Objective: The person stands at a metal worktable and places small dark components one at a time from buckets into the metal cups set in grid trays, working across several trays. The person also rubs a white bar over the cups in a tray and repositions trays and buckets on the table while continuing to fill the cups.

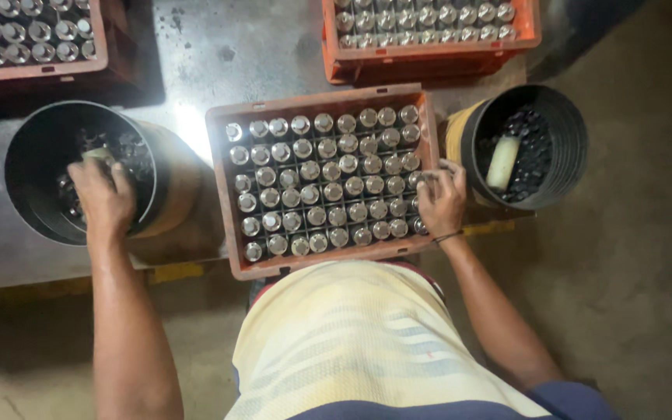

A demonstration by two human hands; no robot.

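Observation:
A reddish crate [220,179] stands before me on a low metal platform, packed with rows of bottles [322,173] with silvery tops. My left hand [103,193] reaches into a black bucket [33,155] on the left and closes around a pale scoop-like object among dark caps. My right hand [442,198] rests on the bottle tops at the crate's right edge, its fingers pinched over one of them; what it holds is too small to tell. To the right stands a second black bucket [569,140] of dark caps [534,152] with a pale scoop [502,163] lying in it.
Two more crates of bottles stand at the back, one at top left [48,71] and one at top centre [429,54]. The platform [211,54] is scuffed metal with a yellow front edge. Bare concrete floor [631,272] lies to the right.

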